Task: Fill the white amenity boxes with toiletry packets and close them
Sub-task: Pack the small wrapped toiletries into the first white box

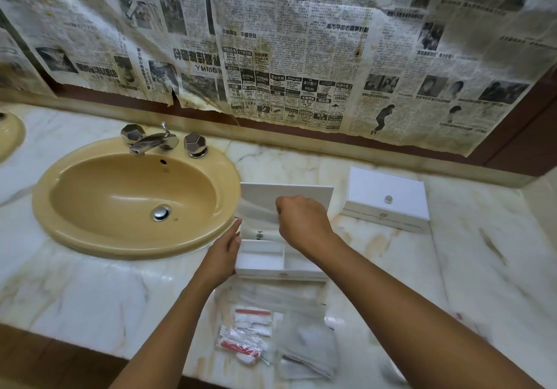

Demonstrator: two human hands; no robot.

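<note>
Two white amenity boxes on a marble tabletop, one open under two bare hands, one shut.

The open box (281,257) sits at frame centre, just right of the tan sink (132,198); its lid (265,197) stands up behind it, and white dividers split the inside into compartments, the rear one holding a packet with a small green print. The closed box (387,198), with a small round knob on top, lies well apart toward the right. The left hand (224,253) rests flat, fingers straight, against the open box's left wall. The right hand (304,222) hovers over the box, its grip narrow, fingers curled; what they pinch cannot be told. A loose pile of clear toiletry packets (271,340), some with red and white contents, lies at lower centre. Stained newspaper (286,50) covers the wall across the top.
</note>
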